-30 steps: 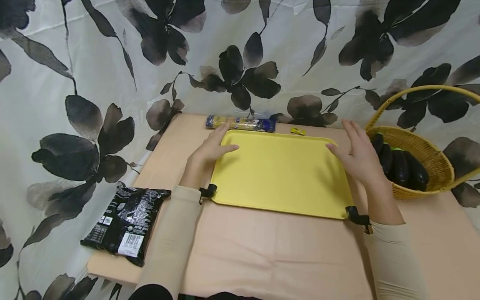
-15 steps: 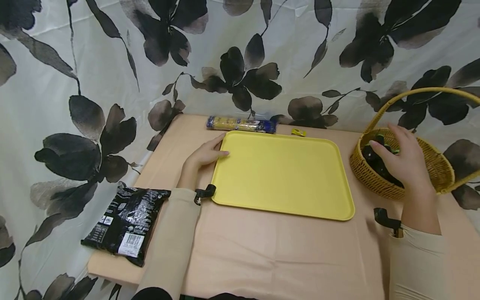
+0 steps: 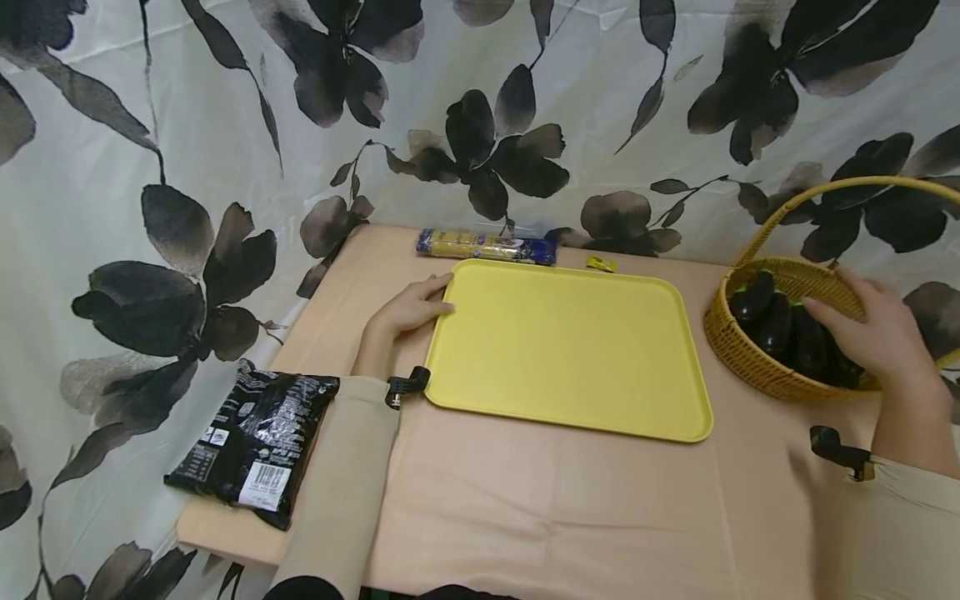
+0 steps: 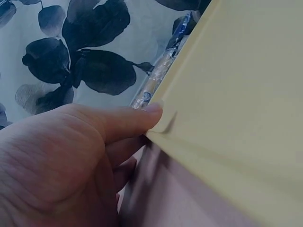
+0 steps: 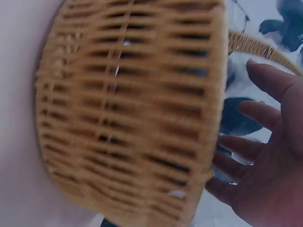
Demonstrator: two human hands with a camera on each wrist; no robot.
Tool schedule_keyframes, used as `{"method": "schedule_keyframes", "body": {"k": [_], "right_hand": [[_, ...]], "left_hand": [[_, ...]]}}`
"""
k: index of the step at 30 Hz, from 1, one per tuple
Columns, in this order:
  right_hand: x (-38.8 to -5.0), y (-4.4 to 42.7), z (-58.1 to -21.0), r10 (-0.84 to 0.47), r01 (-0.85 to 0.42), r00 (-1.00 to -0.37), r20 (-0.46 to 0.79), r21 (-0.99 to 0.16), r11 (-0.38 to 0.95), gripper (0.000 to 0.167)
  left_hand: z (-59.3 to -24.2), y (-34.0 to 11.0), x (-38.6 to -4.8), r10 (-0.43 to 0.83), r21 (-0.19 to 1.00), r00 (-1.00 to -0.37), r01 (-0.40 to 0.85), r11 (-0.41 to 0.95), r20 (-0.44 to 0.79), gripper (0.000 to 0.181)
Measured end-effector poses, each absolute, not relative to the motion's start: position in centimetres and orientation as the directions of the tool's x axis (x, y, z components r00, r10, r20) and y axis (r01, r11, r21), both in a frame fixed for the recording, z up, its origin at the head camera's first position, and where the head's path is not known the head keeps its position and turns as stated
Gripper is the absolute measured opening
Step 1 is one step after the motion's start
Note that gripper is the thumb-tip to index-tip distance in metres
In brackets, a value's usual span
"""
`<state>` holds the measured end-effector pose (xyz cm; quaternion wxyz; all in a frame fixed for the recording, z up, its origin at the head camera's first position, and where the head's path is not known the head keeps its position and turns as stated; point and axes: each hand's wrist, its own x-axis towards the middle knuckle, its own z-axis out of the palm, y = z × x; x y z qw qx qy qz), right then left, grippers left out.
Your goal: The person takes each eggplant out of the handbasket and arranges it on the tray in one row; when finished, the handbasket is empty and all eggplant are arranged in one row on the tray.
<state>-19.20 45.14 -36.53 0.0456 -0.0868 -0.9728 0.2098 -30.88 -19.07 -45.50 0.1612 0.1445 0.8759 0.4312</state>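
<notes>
Judging it early in the job. Have the yellow tray [image 3: 573, 350] flat mid-desk [image 3: 525, 500]; counting its placement as done or nearly so. Pinching its far left corner with the left hand [image 3: 408, 308], thumb [image 4: 128, 122] on top, other fingers tucked lower. Reaching over the right side of the wicker basket [image 3: 738, 354] with the right hand [image 3: 885, 329], fingers [image 5: 253, 111] spread and gripping nothing; can't tell if touching the rim. Seeing dark eggplants [image 3: 772, 325] bunched inside the basket, none in either hand. Counting the handling at the basket as what's left, starting with getting a hold there. Also seeing a long blue-and-yellow packet [image 3: 487, 247] behind the tray, a small yellow item [image 3: 602, 263] just right of it, and a black bag [image 3: 251, 442] at the desk's left edge, untouched.

Versus a second ago: moved the right hand from the tray's right side, past the eggplants, to the basket's far right. Settled the left hand from over the tray's left side into the corner pinch. Spotting no real shift in tray or bag.
</notes>
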Motion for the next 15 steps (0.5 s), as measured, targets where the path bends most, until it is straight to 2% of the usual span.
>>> {"method": "schedule_keyframes", "body": {"k": [5, 15], "right_hand": [[-19.2, 46.8, -37.6, 0.171, 0.154, -0.985, 0.003, -0.422, 0.894, 0.078], [-19.7, 47.2, -37.8, 0.129, 0.159, -0.987, -0.1, -0.417, 0.895, 0.069]], "left_hand": [[-45.4, -18.8, -30.8, 0.381, 0.791, -0.909, 0.106, 0.603, -0.169, 0.072], [-45.3, -18.9, -30.7, 0.363, 0.752, -0.916, 0.117, 0.649, -0.171, 0.071]]}}
